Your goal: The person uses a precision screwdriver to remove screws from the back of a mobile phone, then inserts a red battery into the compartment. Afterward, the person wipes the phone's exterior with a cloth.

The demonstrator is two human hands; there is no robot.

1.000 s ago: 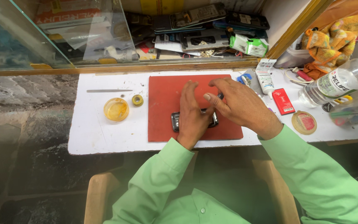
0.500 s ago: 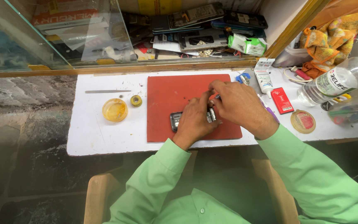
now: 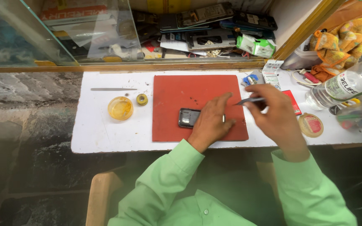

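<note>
A small dark phone (image 3: 188, 117) lies on a red mat (image 3: 189, 90) on the white worktop (image 3: 93, 129). My left hand (image 3: 211, 122) rests flat on the phone's right part and pins it to the mat. My right hand (image 3: 273, 115) hovers over the mat's right edge and pinches thin metal tweezers (image 3: 248, 101), their tips pointing left above my left fingers. Both sleeves are light green.
A yellow round dish (image 3: 120, 108) and a small tape roll (image 3: 142, 99) sit left of the mat, a metal strip (image 3: 113, 89) behind them. A clear bottle (image 3: 340, 88), a round tin (image 3: 310, 124) and small packets crowd the right. Phone parts fill the glass case (image 3: 206, 25) behind.
My right hand has lifted off the phone and drawn back to the right with the tweezers. My left hand has stayed on the phone.
</note>
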